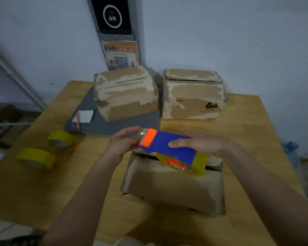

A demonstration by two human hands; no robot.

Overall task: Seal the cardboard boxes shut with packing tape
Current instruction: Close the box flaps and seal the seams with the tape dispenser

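Note:
My right hand (201,143) grips a blue and orange tape dispenser (169,145) with a yellowish tape roll (194,166) in it, held above a worn cardboard box (171,185) at the table's front. My left hand (123,141) pinches the clear tape end at the dispenser's orange front edge. Two more cardboard boxes stand at the back: one (126,93) on a grey mat, the other (192,95) to its right. Both carry old tape residue.
Two spare yellowish tape rolls (60,139) (36,158) lie on the wooden table (43,189) at the left. A grey mat (100,125) holds a white paper scrap (84,116) and an orange pen. A grey stand with a poster rises behind. A plastic bottle (292,151) stands off the right edge.

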